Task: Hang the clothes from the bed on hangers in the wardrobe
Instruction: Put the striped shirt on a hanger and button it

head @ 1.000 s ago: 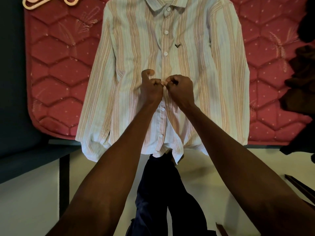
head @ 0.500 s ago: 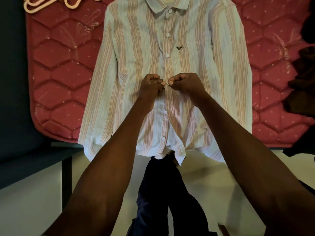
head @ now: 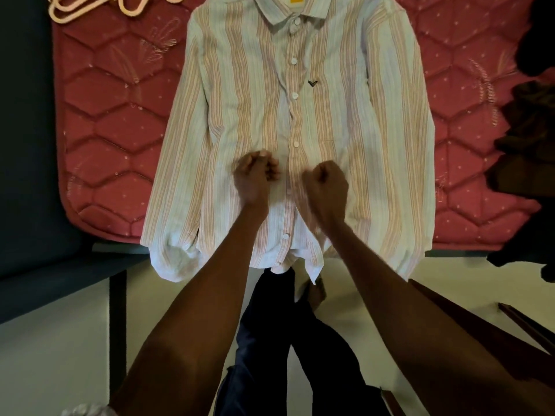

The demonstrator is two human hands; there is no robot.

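A long-sleeved shirt [head: 249,94] with pale blue and orange stripes lies face up on the pink quilted mattress [head: 114,130], buttoned down the front, its hem hanging over the bed's edge. My left hand [head: 255,175] and my right hand [head: 326,187] hover over the shirt's lower front, one on each side of the button placket. Both are curled into fists and blurred by motion. I see no fabric pinched in either. Pink hangers [head: 90,7] lie at the mattress's top left corner.
Dark clothes [head: 534,130] are piled on the right side of the mattress. A dark bed frame [head: 45,265] runs along the left. My legs in dark trousers [head: 270,340] stand on the pale floor. A brown wooden edge [head: 480,325] slants in at lower right.
My hands were pinched together at a button on the placket. They have let go, moved apart and dropped a little lower on the shirt. That button is now fastened.
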